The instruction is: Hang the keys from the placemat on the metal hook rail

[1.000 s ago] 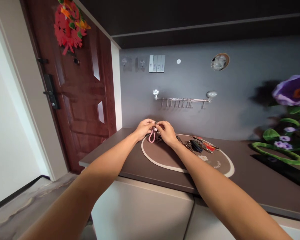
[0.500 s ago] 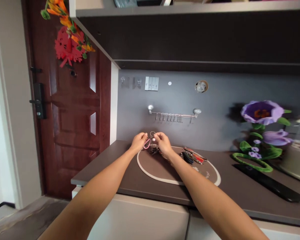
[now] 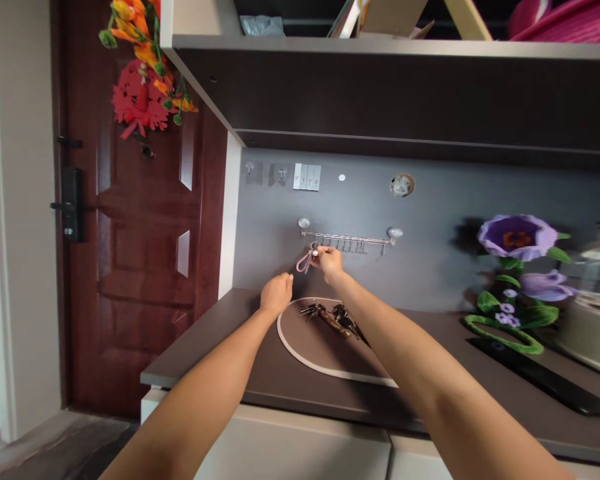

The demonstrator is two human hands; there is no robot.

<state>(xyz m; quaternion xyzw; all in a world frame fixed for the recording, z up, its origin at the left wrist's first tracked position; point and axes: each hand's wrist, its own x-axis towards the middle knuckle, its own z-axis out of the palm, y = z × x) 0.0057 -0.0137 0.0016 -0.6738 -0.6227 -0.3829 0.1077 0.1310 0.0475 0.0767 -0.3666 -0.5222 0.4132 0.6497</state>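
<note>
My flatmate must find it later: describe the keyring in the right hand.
On the grey wall under the dark shelf hangs a chrome hook rail. At its left end the right hand holds a keyring with a pink cord loop. Unlike the dark key bunches on the oval brown mat below, it is pink and up at the rail.

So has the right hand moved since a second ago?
Yes: the right hand, holding the pink strap, rose from the mat to the wall hook rail.
</note>
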